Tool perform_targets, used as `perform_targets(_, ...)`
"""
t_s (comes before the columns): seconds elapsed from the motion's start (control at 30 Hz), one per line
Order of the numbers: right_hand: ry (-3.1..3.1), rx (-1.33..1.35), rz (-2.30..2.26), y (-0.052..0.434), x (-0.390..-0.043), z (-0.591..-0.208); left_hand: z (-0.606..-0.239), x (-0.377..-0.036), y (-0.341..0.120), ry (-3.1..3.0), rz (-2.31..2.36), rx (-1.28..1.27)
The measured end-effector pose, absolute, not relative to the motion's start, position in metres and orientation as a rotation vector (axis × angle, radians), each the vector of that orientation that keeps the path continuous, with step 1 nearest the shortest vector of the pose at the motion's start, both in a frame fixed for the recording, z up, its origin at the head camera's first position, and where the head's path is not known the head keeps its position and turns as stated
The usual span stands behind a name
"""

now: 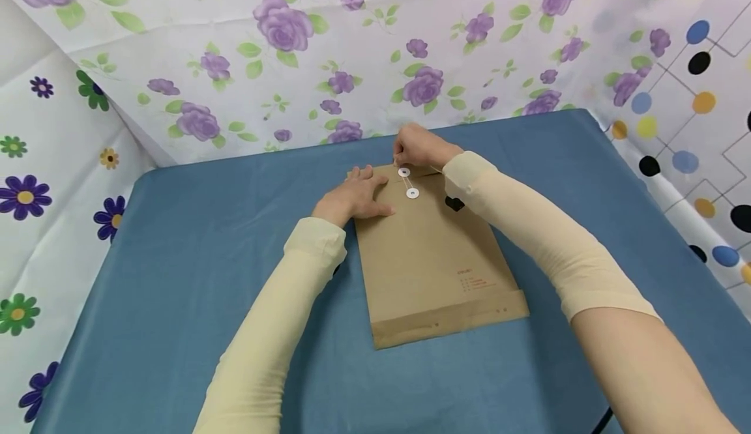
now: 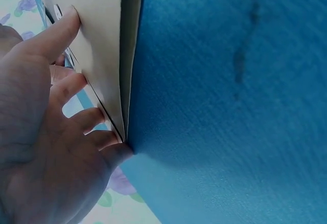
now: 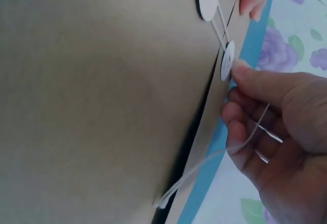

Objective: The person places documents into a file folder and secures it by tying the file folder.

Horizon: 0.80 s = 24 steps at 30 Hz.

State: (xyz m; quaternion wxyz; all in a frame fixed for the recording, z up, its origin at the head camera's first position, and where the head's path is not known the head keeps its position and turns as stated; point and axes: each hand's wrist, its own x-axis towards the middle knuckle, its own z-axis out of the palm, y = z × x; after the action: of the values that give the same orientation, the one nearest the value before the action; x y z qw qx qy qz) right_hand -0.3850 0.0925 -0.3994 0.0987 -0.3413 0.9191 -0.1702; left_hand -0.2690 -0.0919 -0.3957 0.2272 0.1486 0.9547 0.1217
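Observation:
A brown paper envelope [image 1: 434, 264] lies flat on the blue table [image 1: 205, 238], its flap end away from me. Two white discs [image 1: 412, 193] joined by a white string form its closure. My left hand [image 1: 354, 193] rests on the envelope's far left corner with straight fingers; the left wrist view shows its fingertips [image 2: 89, 119] on the envelope's edge [image 2: 97, 40]. My right hand [image 1: 419, 147] is at the flap's edge beside the upper disc [image 1: 403, 173]. In the right wrist view its curled fingers [image 3: 240, 132] pinch the string [image 3: 204, 162] next to that disc [image 3: 227, 60].
Floral cloth [image 1: 352, 49] hangs behind and to the left of the table. A dotted cloth [image 1: 692, 128] hangs on the right. A small black object [image 1: 454, 203] shows under my right wrist. Bare blue tabletop [image 2: 230, 106] surrounds the envelope.

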Motion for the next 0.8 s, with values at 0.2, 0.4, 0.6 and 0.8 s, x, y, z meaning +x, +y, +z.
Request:
perform_targets(0.2, 2.759, -0.971, -0.564, 0.105, -0.38, -0.403, -0.395, -0.269, -0.09, 2.641, 0.359, 0.412)
perform_targets(0.4, 2.74, -1.119, -0.586, 0.13, -0.376, -0.411, -0.394, -0.268, -0.09, 2.629, 0.358, 0.408)
perform_targets(0.6, 2.726, -1.286, -0.564, 0.148, -0.356, -0.413, -0.393, -0.267, -0.088, 2.623, 0.365, 0.382)
perform_targets(0.8, 2.776, -1.398, -0.369, 0.154, -0.329, -0.414, -0.395, -0.268, -0.089, 2.63, 0.369, 0.379)
